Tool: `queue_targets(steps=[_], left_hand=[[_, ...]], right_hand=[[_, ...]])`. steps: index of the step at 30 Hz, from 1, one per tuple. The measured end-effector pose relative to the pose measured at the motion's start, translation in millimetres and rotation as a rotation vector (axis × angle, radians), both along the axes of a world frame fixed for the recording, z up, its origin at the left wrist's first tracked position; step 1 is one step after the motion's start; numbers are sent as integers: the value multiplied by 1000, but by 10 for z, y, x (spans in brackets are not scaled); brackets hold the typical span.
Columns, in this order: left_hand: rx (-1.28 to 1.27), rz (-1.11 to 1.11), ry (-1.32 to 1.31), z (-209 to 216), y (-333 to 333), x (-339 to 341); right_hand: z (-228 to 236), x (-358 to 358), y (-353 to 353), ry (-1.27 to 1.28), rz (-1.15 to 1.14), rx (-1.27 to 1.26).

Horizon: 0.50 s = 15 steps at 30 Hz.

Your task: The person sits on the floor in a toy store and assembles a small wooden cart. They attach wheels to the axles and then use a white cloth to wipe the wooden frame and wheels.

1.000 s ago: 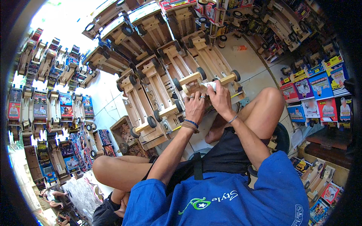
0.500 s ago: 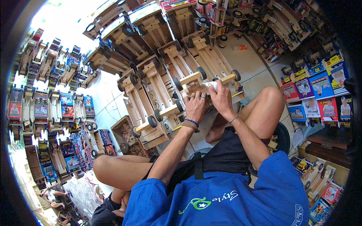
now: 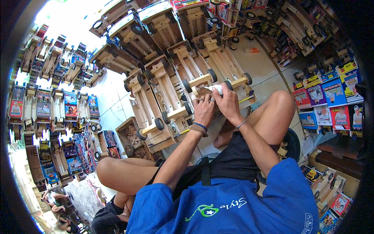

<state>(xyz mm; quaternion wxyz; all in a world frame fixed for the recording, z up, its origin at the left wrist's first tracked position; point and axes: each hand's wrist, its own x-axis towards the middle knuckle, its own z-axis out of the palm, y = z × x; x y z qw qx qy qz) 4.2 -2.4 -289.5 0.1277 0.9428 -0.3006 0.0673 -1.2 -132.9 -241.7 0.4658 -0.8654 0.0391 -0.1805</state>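
A small white squeeze bottle (image 3: 216, 89) is gripped in my right hand (image 3: 227, 103), tilted so its narrow tip points left over the near end of an upturned wooden toy truck (image 3: 189, 64). My left hand (image 3: 204, 110) is beside it, fingers bent and closed against that same near end, next to a black wheel (image 3: 186, 85). What lies under the left fingertips is partly hidden. A pale wooden axle block (image 3: 201, 80) with black wheels crosses the truck just beyond my hands. Another upturned truck (image 3: 222, 58) lies to the right, and more lie to the left.
Stacked wooden trucks (image 3: 156, 29) stand at the back. Trucks with printed panels fill the left side, and printed boxes (image 3: 334, 90) stand at the right. A wooden box of scraps (image 3: 132, 136) sits by my left knee. Another person's leg (image 3: 122, 204) shows at lower left.
The white bottle has come further into sight, its tip now turned left over the truck. My right hand has shifted slightly. The left hand stays by the truck's near end.
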Motion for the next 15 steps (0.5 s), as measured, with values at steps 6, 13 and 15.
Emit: queue_targets(steps=[6, 13, 15], left_hand=[[-99, -22, -112, -43, 33, 9], [-60, -2, -13, -73, 45, -5], [-63, -4, -13, -76, 44, -6]], right_hand=[[23, 45, 59, 53, 28, 26], [-51, 102, 77, 50, 63, 4], [-74, 110, 74, 67, 66, 7]])
